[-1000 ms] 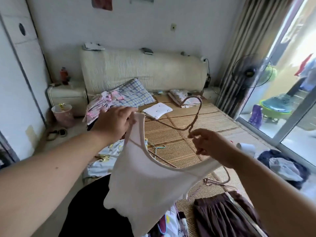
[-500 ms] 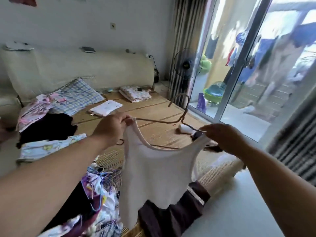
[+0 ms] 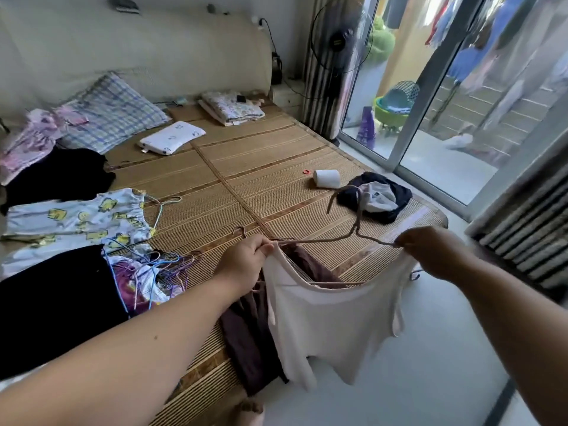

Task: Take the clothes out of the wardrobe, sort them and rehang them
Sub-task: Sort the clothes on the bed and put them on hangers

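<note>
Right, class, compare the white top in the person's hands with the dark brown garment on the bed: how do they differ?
The white top is pale, the brown garment dark. The white top hangs in the air on a hanger, held at its shoulders by the left hand and right hand; the brown garment lies on the bed mat, draped over its edge. Both are limp cloth.

I am viewing a bed (image 3: 196, 385) carrying a woven mat (image 3: 261, 167) and backing onto a pale padded headboard (image 3: 153, 50). Daylight is entering through a sliding glass door (image 3: 430, 96) at right. A standing fan (image 3: 341, 41) and a striped curtain (image 3: 319, 96) are flanking it. The floor (image 3: 430, 364) is showing pale and smooth.
</note>
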Demonstrator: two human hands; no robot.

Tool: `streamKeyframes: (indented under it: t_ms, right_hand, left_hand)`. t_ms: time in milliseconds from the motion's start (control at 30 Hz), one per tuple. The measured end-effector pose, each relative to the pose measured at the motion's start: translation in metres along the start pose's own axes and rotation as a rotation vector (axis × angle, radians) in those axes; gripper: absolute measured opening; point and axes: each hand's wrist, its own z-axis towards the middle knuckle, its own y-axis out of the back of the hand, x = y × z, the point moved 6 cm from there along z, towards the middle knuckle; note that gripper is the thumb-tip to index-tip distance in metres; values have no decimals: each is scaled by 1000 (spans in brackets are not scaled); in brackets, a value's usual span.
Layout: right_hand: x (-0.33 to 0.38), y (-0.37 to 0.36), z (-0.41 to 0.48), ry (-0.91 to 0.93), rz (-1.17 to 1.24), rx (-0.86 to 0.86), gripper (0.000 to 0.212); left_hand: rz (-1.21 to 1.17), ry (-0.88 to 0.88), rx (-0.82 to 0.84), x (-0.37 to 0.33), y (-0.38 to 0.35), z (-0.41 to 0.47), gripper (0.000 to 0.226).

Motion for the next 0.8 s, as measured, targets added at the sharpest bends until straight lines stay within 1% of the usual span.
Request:
streamKeyframes:
  t_ms: [133,200,300,400,600,700,800]
  right_hand:
    - [-3,-38,49,-55,81,31,20]
    - [0,-63,85,-56,63,62,23]
    - [15,-103,145,-32,-38,127,27]
    - [36,-143,219,-12,-106,120,25]
    - [77,-221,361,12,-19,138,18]
    - [87,-265,408,107,-201,189,19]
    - [88,-319,432,94,-282,300,18]
  left_hand:
    - [14,67,25,38,-24,36,15]
    - [27,109,27,63,-31,60,15]
    - [34,190,35,104,-40,102,14]
    - [42,281,33,155,-44,156,15]
    - [77,400,-24,251,-39,271,15]
    - [92,483,38,293,-56,308,15]
    - [82,556,98,332,-82,331,17]
